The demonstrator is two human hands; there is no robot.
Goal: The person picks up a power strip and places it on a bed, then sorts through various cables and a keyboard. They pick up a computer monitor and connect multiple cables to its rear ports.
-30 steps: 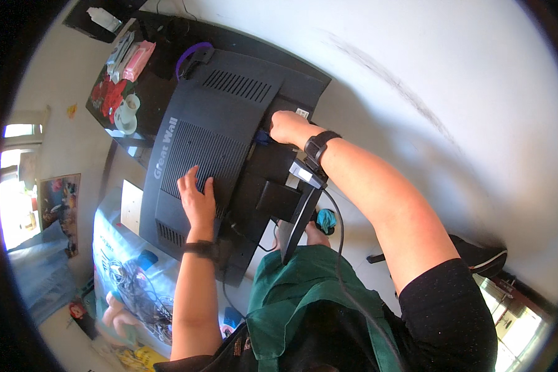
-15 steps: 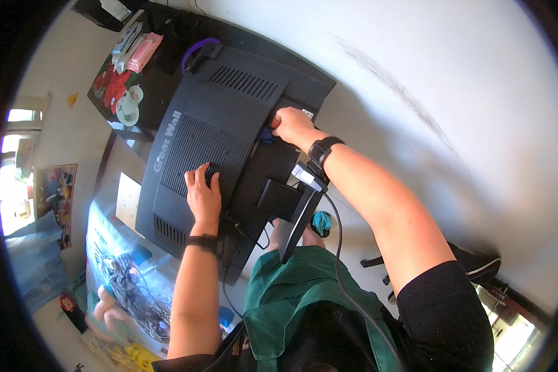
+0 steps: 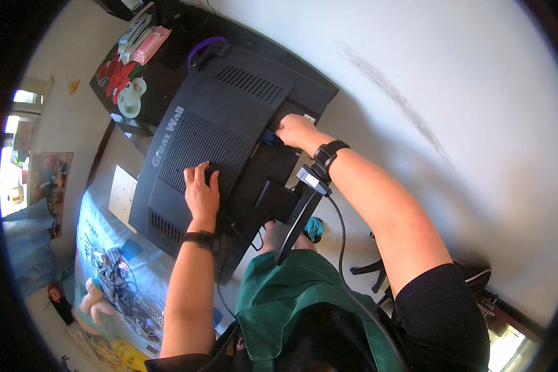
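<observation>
A black computer monitor (image 3: 229,118) stands with its ribbed, vented back toward me. My left hand (image 3: 201,192) rests on the ribbed panel, palm down, its fingers apart. At the recess along the casing's right edge, the fingertips of my right hand (image 3: 297,131) are bent together beside a dark blue cable plug (image 3: 269,137). What they pinch, if anything, is hidden. Below that recess the monitor's stand (image 3: 278,201) projects toward me. A small black-and-white device (image 3: 312,179) sits at my right wrist strap, trailing a black cable (image 3: 341,248).
On the dark desk (image 3: 167,77) at far left are a pink packet (image 3: 151,45) and white cups (image 3: 130,99). Coiled cables (image 3: 121,276) lie on a blue-white covered surface at left. A white wall (image 3: 452,80) borders the right; a wheeled chair (image 3: 375,273) stands lower right.
The view has shifted slightly. My left hand keeps its place on the panel, and my right hand stays at the recess with only a small shift of its fingers.
</observation>
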